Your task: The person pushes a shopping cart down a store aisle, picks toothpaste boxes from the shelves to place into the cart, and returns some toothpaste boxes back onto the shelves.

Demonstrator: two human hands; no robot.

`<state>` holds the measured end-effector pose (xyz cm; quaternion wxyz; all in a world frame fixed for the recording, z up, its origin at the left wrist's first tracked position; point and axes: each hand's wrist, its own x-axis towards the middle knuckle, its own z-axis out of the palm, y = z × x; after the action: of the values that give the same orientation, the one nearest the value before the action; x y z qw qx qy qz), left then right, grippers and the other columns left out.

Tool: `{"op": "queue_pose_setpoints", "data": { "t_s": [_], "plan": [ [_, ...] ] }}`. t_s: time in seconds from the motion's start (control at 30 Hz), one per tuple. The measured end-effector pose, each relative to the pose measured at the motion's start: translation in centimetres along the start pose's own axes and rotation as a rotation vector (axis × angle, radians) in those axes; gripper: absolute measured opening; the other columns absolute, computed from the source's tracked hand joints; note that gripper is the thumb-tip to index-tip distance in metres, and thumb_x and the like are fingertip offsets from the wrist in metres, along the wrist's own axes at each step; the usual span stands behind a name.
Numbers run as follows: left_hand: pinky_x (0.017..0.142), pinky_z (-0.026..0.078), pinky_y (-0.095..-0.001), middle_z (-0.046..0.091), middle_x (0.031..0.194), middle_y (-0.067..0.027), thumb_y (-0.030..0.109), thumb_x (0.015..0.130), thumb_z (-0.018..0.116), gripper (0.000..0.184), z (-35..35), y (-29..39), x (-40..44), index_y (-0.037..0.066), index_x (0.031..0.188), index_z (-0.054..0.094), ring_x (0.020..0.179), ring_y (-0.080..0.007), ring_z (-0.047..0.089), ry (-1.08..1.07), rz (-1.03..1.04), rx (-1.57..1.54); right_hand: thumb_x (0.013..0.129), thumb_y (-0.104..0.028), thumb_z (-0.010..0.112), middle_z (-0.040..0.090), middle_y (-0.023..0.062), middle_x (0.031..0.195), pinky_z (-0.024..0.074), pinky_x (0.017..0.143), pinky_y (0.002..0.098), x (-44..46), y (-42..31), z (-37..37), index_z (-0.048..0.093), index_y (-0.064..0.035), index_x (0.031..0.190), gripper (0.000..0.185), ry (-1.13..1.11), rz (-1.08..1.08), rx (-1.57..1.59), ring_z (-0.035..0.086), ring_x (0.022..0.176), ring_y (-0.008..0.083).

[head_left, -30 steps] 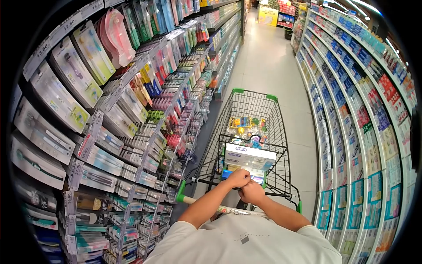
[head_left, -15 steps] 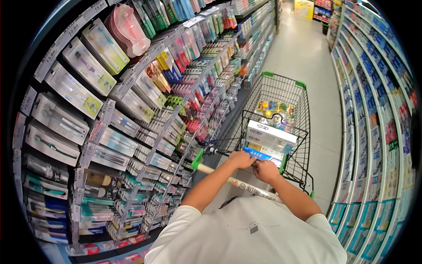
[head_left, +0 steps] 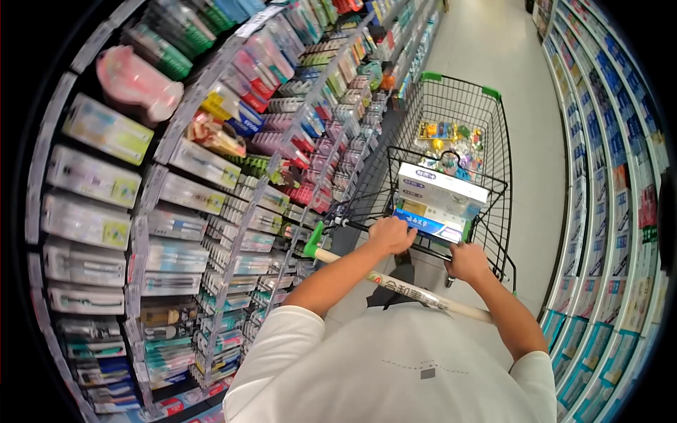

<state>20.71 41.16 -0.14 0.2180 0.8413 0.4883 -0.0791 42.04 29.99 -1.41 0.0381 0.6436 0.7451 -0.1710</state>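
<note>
A black wire shopping cart (head_left: 486, 106) with green corner pieces stands in front of me. Its cream handle (head_left: 423, 296) crosses under my forearms. My left hand (head_left: 390, 235) is closed at the cart's near black rim, by the left end of a blue-and-white box (head_left: 430, 226). Farther right, my right hand (head_left: 468, 261) is curled on the same rim, close to the box's other end. The undersides of both grips are hidden. Behind the blue box sits a larger white carton (head_left: 443, 185), and several colourful packages (head_left: 451, 137) lie deeper in the basket.
Shelving with packaged toothbrushes (head_left: 92, 176) lines my left side, close to the cart. A pink moulded item (head_left: 137, 81) hangs at the upper left. On the right, long shelves (head_left: 599, 211) hold rows of boxes. Pale floor (head_left: 486, 42) runs ahead between them.
My hands have moved apart, the right one farther to the right. The blue box shows more fully between them. The shelves have shifted in view.
</note>
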Motion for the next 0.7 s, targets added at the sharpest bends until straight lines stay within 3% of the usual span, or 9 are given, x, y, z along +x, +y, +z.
{"op": "queue_pose_setpoints", "data": {
  "t_s": [0.27, 0.33, 0.5, 0.7],
  "plan": [
    [0.076, 0.053, -0.0474, 0.067, 0.084, -0.0216, 0.048, 0.089, 0.048, 0.053, -3.5, 0.1, 9.1, 0.0, 0.083, 0.071, 0.084, -0.0387, 0.066, 0.033, 0.013, -0.006, 0.074, -0.036, 0.067, 0.067, 0.0155, 0.085, 0.054, 0.069, 0.0424, 7.3, 5.3, -3.1, 0.064, -0.0041, 0.091, 0.037, 0.082, 0.004, 0.0, 0.067, 0.076, 0.0325],
    [0.076, 0.053, -0.0467, 0.068, 0.086, -0.0215, 0.047, 0.089, 0.048, 0.053, -4.8, 0.5, 11.3, 0.0, 0.084, 0.071, 0.086, -0.0382, 0.066, 0.018, 0.002, -0.049, 0.074, -0.037, 0.067, 0.067, 0.0146, 0.085, 0.0541, 0.068, 0.0425, 9.1, 6.5, -4.3, 0.065, -0.0043, 0.089, 0.036, 0.082, 0.105, -0.025, 0.067, 0.076, 0.032],
    [0.077, 0.053, -0.0464, 0.068, 0.093, -0.0199, 0.044, 0.088, 0.049, 0.049, -7.0, 0.4, 16.6, 0.001, 0.089, 0.071, 0.089, -0.0377, 0.066, -0.02, -0.011, -0.082, 0.071, -0.034, 0.069, 0.064, 0.0136, 0.073, 0.053, 0.06, 0.0421, 13.1, 9.7, -6.1, 0.061, -0.0042, 0.079, 0.032, 0.219, 0.056, -0.013, 0.065, 0.066, 0.0318],
    [0.079, 0.054, -0.0457, 0.068, 0.098, -0.0183, 0.04, 0.086, 0.05, 0.044, -9.5, 0.7, 22.1, 0.001, 0.096, 0.07, 0.093, -0.0358, 0.066, -0.089, -0.021, -0.076, 0.068, -0.033, 0.071, 0.062, 0.0126, 0.07, 0.0519, 0.058, 0.0414, 17.3, 13.0, -6.9, 0.059, -0.0037, 0.08, 0.034, 0.319, 0.069, -0.017, 0.064, 0.064, 0.0313]
  ]
}}
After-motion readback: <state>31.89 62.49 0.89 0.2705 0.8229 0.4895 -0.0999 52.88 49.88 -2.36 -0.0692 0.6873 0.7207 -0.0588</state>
